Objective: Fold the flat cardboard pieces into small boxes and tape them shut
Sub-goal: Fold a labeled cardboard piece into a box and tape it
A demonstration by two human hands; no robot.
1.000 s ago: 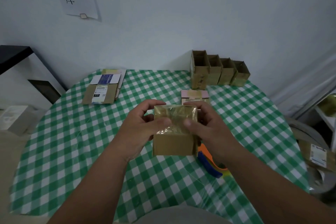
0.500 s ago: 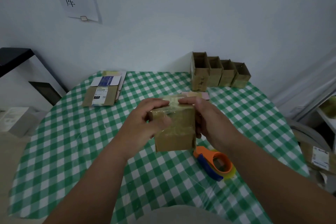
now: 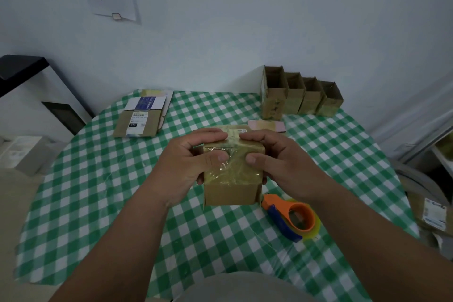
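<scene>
I hold a small brown cardboard box (image 3: 231, 186) above the middle of the table, its near face covered with shiny clear tape. My left hand (image 3: 186, 163) grips its left side, thumb pressed on the taped face. My right hand (image 3: 277, 162) grips the right side, fingers over the top edge, thumb on the tape. An orange and blue tape dispenser (image 3: 293, 218) lies on the table just right of the box. Flat cardboard pieces (image 3: 142, 117) lie at the far left. A pink-edged flat piece (image 3: 267, 125) lies behind the box.
Several folded open boxes (image 3: 300, 95) stand in a row at the far right against the wall. The green checked tablecloth (image 3: 98, 179) covers the round table. A dark shelf (image 3: 24, 68) stands at the left, and clutter with labelled cardboard (image 3: 434, 213) sits past the right edge.
The box has tipped so its top turns away from me and my fingers have slid onto its top edge. The tape dispenser, half hidden before, now lies in full sight.
</scene>
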